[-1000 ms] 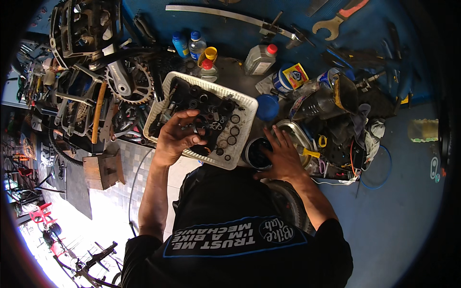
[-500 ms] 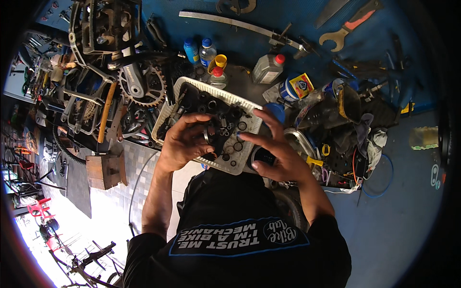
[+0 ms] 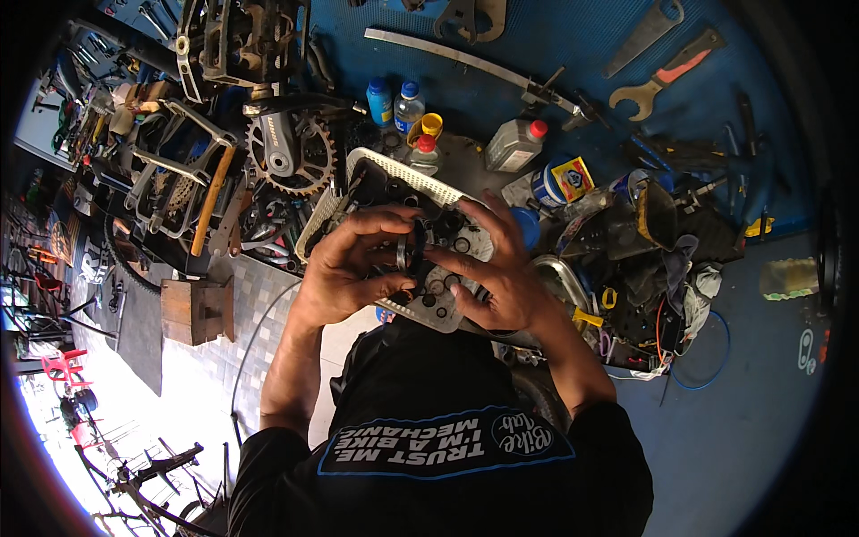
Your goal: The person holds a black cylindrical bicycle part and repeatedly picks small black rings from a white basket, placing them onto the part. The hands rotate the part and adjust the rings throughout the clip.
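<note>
One ring (image 3: pixel 402 250) stood on edge in your left hand (image 3: pixel 342 268), pinched between your thumb below and your fingers above. It hung over the white tray (image 3: pixel 407 177), near the middle of the view. Your right hand (image 3: pixel 512 285) faced it from the other side, gripping nothing, its fingers spread apart; its index fingertip came right up to the ring, but whether the two touched could not be told.

Beneath your hands, the tray held dark parts and several thin washers (image 3: pixel 461 243). A blue lid (image 3: pixel 526 228) lay just beyond its right end. Past the far edge stood a blue bottle (image 3: pixel 379 103), a clear bottle (image 3: pixel 409 109) and a smaller red-capped bottle (image 3: pixel 426 158). Farther right were a grey jug (image 3: pixel 514 149) and a tub (image 3: pixel 548 186) with a yellow label. To your left, a crank (image 3: pixel 279 148) and a toothed chainring (image 3: pixel 304 186) sat near a wooden handle (image 3: pixel 213 201).
</note>
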Demonstrator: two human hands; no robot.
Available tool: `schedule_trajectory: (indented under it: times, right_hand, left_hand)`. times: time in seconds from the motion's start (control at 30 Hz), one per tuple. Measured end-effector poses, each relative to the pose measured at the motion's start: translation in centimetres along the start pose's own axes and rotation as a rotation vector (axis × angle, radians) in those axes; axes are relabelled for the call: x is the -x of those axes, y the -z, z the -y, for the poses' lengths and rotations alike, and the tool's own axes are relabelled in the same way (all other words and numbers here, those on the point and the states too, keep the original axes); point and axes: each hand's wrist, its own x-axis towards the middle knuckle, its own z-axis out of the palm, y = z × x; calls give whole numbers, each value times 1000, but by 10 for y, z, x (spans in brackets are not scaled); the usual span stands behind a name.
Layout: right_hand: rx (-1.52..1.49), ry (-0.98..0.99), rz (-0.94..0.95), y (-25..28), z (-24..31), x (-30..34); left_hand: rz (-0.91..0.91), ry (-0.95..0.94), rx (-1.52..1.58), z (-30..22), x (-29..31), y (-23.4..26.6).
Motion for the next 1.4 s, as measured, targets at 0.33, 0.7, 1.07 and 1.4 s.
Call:
schedule_trajectory:
  times: [0.33, 0.7, 1.07, 1.4]
  right_hand:
    - [207, 45, -93, 24, 15, -16]
    - [-199, 42, 50, 19, 18, -17]
    - [-2365, -43, 288, -13, 26, -5]
    - [-428, 117, -102, 26, 5, -22]
  left_hand:
    - [-8, 53, -78, -8, -2, -2]
    - [-95, -58, -308, -16, -2, -7]
    - [-100, -154, -336, 0, -2, -1]
    - [-200, 503, 586, 11, 5, 8]
